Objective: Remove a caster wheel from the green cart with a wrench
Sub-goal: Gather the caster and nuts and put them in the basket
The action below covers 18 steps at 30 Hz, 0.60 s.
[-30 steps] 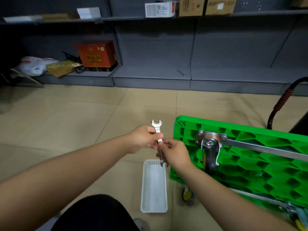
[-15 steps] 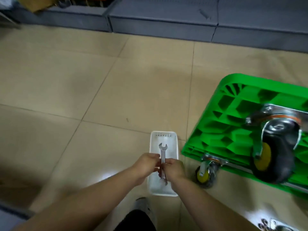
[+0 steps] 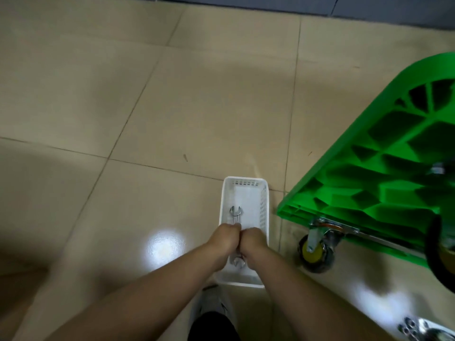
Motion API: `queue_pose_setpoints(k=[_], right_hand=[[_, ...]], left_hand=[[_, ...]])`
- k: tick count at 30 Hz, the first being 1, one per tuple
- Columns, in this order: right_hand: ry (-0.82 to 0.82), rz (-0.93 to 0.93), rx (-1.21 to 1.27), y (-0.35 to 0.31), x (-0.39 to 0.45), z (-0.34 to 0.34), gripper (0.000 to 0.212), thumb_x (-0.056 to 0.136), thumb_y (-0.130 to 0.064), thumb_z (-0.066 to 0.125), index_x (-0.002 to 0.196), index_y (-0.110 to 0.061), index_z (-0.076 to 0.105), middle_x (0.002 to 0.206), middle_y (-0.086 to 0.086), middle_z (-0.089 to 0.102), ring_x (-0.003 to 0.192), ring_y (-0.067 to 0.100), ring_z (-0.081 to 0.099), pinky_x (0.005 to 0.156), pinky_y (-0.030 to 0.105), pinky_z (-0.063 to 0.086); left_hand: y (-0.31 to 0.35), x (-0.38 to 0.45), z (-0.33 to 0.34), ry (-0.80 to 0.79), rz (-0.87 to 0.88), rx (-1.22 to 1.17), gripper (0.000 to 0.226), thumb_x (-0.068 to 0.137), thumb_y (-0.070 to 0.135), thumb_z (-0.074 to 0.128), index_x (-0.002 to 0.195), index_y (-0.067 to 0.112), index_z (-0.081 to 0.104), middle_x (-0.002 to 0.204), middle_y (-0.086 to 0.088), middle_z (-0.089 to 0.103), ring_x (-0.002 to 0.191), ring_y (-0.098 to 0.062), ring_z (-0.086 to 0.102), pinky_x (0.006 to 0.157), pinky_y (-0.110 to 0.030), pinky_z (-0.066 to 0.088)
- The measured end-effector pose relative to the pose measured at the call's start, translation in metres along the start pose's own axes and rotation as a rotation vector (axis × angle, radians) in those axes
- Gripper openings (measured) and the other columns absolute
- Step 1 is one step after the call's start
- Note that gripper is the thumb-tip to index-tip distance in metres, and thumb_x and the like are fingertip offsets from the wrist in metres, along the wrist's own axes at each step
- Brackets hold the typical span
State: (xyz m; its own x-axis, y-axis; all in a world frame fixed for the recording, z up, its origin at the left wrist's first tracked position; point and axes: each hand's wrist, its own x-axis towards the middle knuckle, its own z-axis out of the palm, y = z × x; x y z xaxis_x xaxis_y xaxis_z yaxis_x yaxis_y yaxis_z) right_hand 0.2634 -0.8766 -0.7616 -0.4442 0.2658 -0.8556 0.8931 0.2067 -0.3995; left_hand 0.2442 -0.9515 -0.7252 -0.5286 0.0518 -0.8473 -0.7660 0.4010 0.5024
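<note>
While both fists clamp one wrench [image 3: 235,214] over the white tray [image 3: 263,205], left grip [image 3: 225,236] meets right grip [image 3: 252,242]; caster wheel [image 3: 316,252] and green cart [image 3: 384,168] lie right. Risk: wheel untouched; wrench may slip.

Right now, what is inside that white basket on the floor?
Over the white basket both hands hold a wrench. Its far half looks bare. The hands and forearms cover much of the near half, so anything lying there is hidden.
</note>
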Motion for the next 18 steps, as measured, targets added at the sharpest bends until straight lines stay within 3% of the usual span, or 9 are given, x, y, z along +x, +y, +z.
queue_pose_setpoints(k=[3, 5, 9, 11, 15, 18], right_hand=[[0.033, -0.022, -0.012, -0.009, -0.027, -0.016, 0.018, 0.096, -0.006, 0.052, 0.093, -0.001, 0.069, 0.081, 0.012, 0.064, 0.067, 0.024, 0.059, 0.050, 0.023, 0.044], [0.058, -0.058, -0.019, -0.016, -0.040, -0.028, 0.013, 0.094, -0.009, 0.055, 0.087, -0.006, 0.066, 0.084, 0.011, 0.063, 0.072, 0.024, 0.058, 0.050, 0.023, 0.038], [0.064, -0.162, 0.070, -0.039, -0.078, -0.054, 0.018, 0.094, -0.010, 0.057, 0.076, -0.010, 0.058, 0.088, 0.014, 0.065, 0.077, 0.028, 0.063, 0.068, 0.035, 0.059], [0.079, -0.230, 0.097, -0.056, -0.105, -0.070, 0.018, 0.094, -0.010, 0.056, 0.078, -0.006, 0.061, 0.087, 0.015, 0.069, 0.076, 0.031, 0.069, 0.074, 0.041, 0.063], [0.111, -0.386, 0.064, -0.085, -0.163, -0.101, 0.024, 0.094, -0.017, 0.053, 0.086, 0.000, 0.068, 0.084, 0.019, 0.074, 0.067, 0.032, 0.073, 0.052, 0.032, 0.056], [0.106, -0.438, 0.150, -0.089, -0.207, -0.120, 0.022, 0.094, -0.018, 0.055, 0.082, -0.002, 0.064, 0.077, 0.016, 0.069, 0.060, 0.031, 0.068, 0.054, 0.034, 0.059]], left_hand=[[0.009, -0.012, -0.003, 0.001, 0.000, -0.011, 0.029, 0.102, 0.018, 0.046, 0.092, 0.001, 0.066, 0.074, -0.015, 0.061, 0.067, -0.026, 0.056, 0.067, -0.031, 0.041], [0.020, -0.025, -0.007, 0.001, -0.019, -0.042, 0.026, 0.103, 0.013, 0.044, 0.082, 0.008, 0.059, 0.064, -0.006, 0.050, 0.058, -0.017, 0.043, 0.059, -0.028, 0.034], [0.054, -0.073, -0.019, -0.066, 0.036, -0.039, 0.022, 0.103, 0.011, 0.043, 0.088, 0.007, 0.058, 0.073, -0.008, 0.052, 0.063, -0.018, 0.046, 0.058, -0.026, 0.035], [0.073, -0.101, -0.025, -0.062, 0.091, -0.016, 0.023, 0.102, 0.010, 0.042, 0.086, 0.007, 0.057, 0.076, -0.011, 0.054, 0.071, -0.022, 0.050, 0.062, -0.028, 0.037], [0.114, -0.163, -0.036, -0.034, 0.214, 0.012, 0.026, 0.102, 0.007, 0.042, 0.080, 0.007, 0.056, 0.074, -0.011, 0.056, 0.068, -0.025, 0.052, 0.066, -0.032, 0.042], [0.135, -0.210, -0.034, -0.049, 0.261, 0.005, 0.025, 0.101, 0.005, 0.040, 0.085, 0.002, 0.058, 0.077, -0.013, 0.059, 0.077, -0.031, 0.058, 0.078, -0.038, 0.051]])
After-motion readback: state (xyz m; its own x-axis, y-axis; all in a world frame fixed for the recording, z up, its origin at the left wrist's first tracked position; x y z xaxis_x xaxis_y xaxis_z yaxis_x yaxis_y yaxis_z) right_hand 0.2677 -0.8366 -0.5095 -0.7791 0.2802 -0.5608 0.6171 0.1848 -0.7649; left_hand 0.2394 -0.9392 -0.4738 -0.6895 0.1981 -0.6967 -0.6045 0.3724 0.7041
